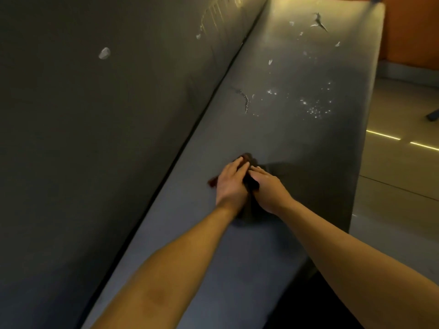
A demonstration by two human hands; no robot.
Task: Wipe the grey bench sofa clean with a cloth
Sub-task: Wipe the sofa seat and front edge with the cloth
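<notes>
1. Looking down through the head camera: the grey bench sofa [308, 148] runs away from me on a slant, with the seat on the right and the tall backrest [95, 138] filling the left
2. The cloth [252, 184], dark reddish-brown, lies bunched on the seat about midway across it, nearer to me than the damaged patch
3. Left hand [231, 182] is flat on top of the cloth, grip apart, fingers straight and pressing down; a corner of the cloth pokes out on its left side
4. Right hand [269, 186] sits close alongside, fingers stretched over the cloth; its thumb is hidden by a raised fold, so I cannot tell whether this grip pinches the cloth or only rests on it
5. Farther along the seat there is a jagged tear [244, 100] near the backrest crease, a scatter of white specks [316, 108] to its right, and a second tear [319, 21] near the far end
6. One pale scuff [104, 53] shows high on the backrest
7. Off the seat's right edge is a glossy floor [392, 191] with thin light strips [382, 134], and an orange wall [413, 27] beyond
</notes>
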